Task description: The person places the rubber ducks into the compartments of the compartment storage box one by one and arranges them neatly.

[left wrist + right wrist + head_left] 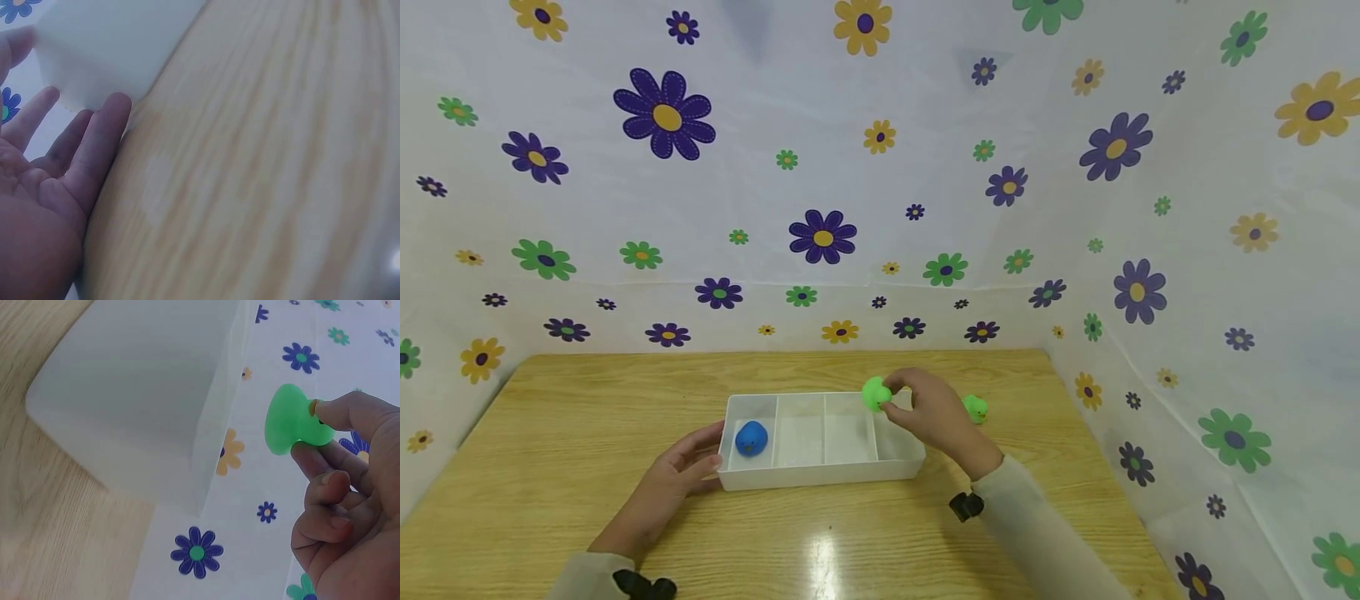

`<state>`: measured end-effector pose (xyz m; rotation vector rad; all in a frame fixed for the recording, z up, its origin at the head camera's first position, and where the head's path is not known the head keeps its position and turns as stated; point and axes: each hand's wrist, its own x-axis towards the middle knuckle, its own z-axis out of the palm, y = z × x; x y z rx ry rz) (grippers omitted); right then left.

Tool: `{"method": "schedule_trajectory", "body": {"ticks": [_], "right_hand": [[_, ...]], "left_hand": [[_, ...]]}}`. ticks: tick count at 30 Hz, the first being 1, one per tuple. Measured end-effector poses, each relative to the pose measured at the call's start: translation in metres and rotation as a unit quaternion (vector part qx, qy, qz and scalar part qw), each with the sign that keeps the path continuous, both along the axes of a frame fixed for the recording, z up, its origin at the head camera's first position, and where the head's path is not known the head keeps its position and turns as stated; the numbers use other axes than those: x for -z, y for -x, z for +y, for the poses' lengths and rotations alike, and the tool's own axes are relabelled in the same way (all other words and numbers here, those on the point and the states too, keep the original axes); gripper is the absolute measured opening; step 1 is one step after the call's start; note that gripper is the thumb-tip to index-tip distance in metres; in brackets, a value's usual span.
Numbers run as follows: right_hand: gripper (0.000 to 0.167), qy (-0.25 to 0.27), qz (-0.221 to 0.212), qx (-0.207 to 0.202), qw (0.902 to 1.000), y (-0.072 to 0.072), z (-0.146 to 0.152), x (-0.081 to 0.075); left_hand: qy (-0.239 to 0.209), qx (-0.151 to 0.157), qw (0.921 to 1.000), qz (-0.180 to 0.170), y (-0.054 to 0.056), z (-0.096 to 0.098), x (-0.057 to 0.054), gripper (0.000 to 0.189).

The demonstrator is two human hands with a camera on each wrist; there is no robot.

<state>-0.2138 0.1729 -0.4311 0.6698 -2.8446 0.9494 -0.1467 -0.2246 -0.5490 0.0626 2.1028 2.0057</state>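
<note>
A white tray [826,475] with a row of compartments stands on the table. In its leftmost compartment sits a blue rubber duck [751,438]. My left hand [681,467] rests against the tray's left end, fingertips on the end wall, as the left wrist view also shows. Above the tray's right part, my right hand [936,412] pinches a bright green rubber duck [876,394] between thumb and fingers. The right wrist view shows this duck held by its head, beside the tray wall [137,406]. A second green duck [976,408] lies right of the tray, partly behind my right hand.
The wooden table [602,417] reaches back to a white flower-printed cloth [760,183], which also hangs along both sides. Dark straps with small black devices [966,506] sit at both wrists, over light sleeves [1037,533].
</note>
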Motion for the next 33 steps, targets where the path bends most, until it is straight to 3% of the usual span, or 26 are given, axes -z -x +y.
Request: {"method": "schedule_trajectory", "body": {"ticks": [7, 19, 33], "right_hand": [[0.022, -0.004, 0.008, -0.025, 0.9996, -0.002, -0.022, 0.000], [0.022, -0.016, -0.022, -0.070, 0.9972, -0.008, -0.056, 0.003], [0.023, -0.063, -0.026, -0.065, 0.9956, -0.009, -0.089, 0.013]], "left_hand": [[-0.001, 0.002, 1.0000, 0.001, 0.000, 0.000, -0.001, 0.061], [0.001, -0.003, 1.0000, 0.009, -0.002, 0.003, -0.002, 0.060], [-0.003, 0.001, 0.9999, 0.012, -0.001, 0.001, 0.001, 0.063]]}}
